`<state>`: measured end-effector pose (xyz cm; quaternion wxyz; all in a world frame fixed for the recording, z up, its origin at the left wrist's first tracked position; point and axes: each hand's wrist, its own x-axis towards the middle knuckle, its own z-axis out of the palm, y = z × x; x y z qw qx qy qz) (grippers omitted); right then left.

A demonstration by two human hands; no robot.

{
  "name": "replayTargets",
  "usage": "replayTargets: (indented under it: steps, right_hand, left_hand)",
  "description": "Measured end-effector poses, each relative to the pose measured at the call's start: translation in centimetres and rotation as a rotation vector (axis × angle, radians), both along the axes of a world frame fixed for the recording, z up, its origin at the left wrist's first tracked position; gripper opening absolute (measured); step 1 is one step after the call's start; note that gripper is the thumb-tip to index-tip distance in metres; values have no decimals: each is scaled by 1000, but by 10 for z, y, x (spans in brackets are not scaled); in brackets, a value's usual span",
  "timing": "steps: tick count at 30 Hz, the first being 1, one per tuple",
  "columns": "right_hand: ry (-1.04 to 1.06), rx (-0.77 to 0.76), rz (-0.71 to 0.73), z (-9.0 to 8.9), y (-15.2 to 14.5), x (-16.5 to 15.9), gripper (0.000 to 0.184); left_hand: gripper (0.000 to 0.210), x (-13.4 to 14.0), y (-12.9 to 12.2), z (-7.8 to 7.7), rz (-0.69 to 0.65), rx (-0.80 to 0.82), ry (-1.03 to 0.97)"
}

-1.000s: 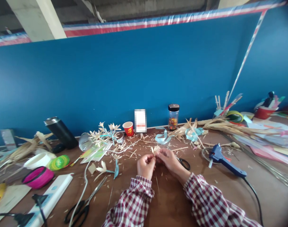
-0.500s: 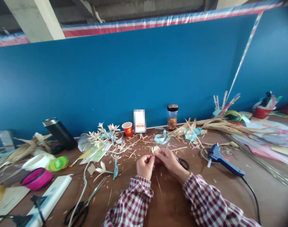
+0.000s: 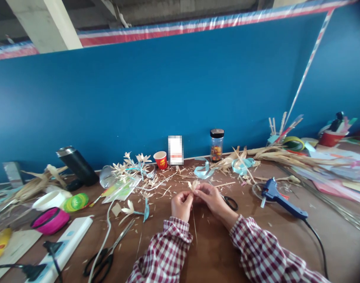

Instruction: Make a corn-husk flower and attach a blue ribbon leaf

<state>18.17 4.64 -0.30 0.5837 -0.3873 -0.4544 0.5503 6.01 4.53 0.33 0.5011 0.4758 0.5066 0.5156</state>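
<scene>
Pale flower (image 3: 193, 185) in a two-handed pinch

The pale flower sits just below the frame's centre, its thin stem (image 3: 194, 226) pointing down toward the bottom edge. The left hand (image 3: 181, 205) and right hand (image 3: 212, 199) are close together, thumbs and fingers narrowed onto its base. A blue glue gun (image 3: 284, 202) lies on the brown table (image 3: 215, 251) at right of frame, scissors (image 3: 110, 250) at lower left. Left of centre, more pale blooms (image 3: 123, 169) lie near a red cup (image 3: 160, 160).

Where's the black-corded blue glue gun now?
Head view, right side: the blue glue gun lies on the brown table, right of the bare right hand.
</scene>
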Motion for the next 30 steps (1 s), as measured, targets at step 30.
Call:
replayTargets:
  steps: [30]
  right_hand:
    - [-171, 30, -28, 3, -3, 2, 37]
  left_hand:
    - [20, 1, -3, 3, 53, 25, -36]
